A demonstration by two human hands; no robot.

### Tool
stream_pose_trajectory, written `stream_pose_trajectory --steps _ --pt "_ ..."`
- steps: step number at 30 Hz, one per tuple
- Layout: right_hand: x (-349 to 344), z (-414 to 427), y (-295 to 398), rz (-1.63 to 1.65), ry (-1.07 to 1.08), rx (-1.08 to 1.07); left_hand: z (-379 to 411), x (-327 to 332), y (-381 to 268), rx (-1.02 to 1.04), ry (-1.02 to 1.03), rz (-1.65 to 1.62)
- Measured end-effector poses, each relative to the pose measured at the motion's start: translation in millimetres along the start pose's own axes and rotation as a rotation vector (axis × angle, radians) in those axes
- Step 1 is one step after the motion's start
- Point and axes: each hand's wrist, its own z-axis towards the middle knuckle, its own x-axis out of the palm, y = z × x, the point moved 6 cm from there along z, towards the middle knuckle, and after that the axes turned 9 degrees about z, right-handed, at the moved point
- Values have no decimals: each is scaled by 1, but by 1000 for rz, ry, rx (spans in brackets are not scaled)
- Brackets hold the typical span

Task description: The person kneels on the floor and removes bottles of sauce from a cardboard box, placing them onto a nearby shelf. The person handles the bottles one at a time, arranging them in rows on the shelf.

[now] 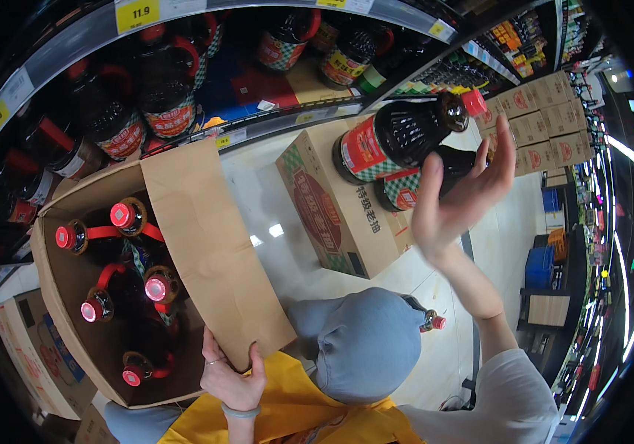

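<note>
My left hand [232,380] pinches the corner of a brown flap [214,250] on an open cardboard box [53,299]. Inside that box stand several dark plastic soy sauce bottles [156,288] with red caps and red handles. My right hand [464,208], slightly blurred, is raised with its fingers apart and holds nothing. Just beyond it a dark soy sauce bottle [406,136] with a red cap and a red-and-green checked label stands on a closed carton [317,222]. A second bottle [403,191] beside it is partly hidden by my right hand.
Shelves with price tags [138,14] hold more soy sauce bottles [164,111]. Stacked cartons [539,122] stand farther off at right. Another carton [39,355] sits at lower left. A red-capped bottle [433,322] shows past my knee, over the tiled floor [256,183].
</note>
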Motion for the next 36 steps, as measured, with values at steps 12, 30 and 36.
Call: stream_pose_trajectory --steps 12,30,36 --pt "270 65 -250 -328 219 720 0 -2 3 60 -76 176" --pt "182 2 -180 84 -509 1555 -1 -6 -2 108 -95 238" --pt "166 16 -131 538 -97 1638 -3 -9 -3 204 -185 272"
